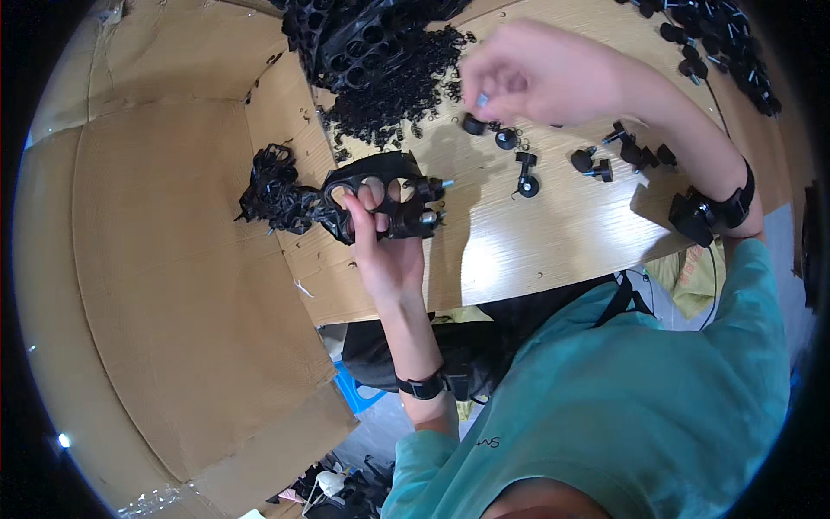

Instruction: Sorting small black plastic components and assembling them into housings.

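One closed left-hand grip (386, 251) pinches a holed black piece (391, 166).

One held strip (380, 166), two wristbands (421, 387)

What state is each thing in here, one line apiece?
Left hand: closed on the black holed piece
Black holed piece: held, knobs at its right end
Right hand: raised over the table, fingers curled, blurred; contents unclear
Small black rings: heaped loose
Loose black parts: scattered on the table
Cardboard: creased
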Motion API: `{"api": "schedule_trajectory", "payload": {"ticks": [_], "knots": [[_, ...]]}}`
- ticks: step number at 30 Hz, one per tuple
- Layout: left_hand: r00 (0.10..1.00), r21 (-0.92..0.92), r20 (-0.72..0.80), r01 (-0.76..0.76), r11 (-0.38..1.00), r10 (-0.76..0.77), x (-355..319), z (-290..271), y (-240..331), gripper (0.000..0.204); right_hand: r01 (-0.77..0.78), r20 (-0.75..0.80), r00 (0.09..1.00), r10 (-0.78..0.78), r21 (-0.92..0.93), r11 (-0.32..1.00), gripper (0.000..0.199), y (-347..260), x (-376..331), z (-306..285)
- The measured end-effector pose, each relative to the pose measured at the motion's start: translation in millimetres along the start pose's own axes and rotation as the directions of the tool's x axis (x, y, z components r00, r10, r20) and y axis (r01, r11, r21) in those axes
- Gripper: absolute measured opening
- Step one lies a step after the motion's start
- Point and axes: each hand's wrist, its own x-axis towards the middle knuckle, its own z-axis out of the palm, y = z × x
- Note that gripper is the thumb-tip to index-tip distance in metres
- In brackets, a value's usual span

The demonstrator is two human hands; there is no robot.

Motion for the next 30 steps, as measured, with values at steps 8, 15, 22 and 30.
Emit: {"api": "schedule_trajectory", "payload": {"ticks": [8, 15, 22, 30], "knots": [[0.994, -0.235, 0.111, 0.049, 0.971, -0.024, 3.9, -14.2, -0.1, 0.029, 0.119, -0.105, 0.977, -0.184, -0.447, 0.887, 0.030, 8.5, -7.8, 34.9], [0.988, -0.009, -0.152, 0.036, 0.999, -0.037, -3.3, 18.2, -10.1, 0.030, 0.380, -0.165, 0.895, -0.414, -0.204, 0.902, 0.022, -1.9, -11.0, 79.3], [0.982, 0.436, -0.158, -0.023, 0.900, 0.101, -7.7, 18.0, -16.5, 0.014, 0.344, -0.227, 0.872, -0.434, -0.348, 0.872, 0.015, 3.5, -12.5, 73.1], [0.990, 0.382, -0.140, 0.069, 0.921, -0.016, -20.2, 15.5, -11.0, 0.018, 0.283, -0.238, 0.914, -0.329, -0.208, 0.936, 0.010, -2.3, -14.3, 71.1]]}}
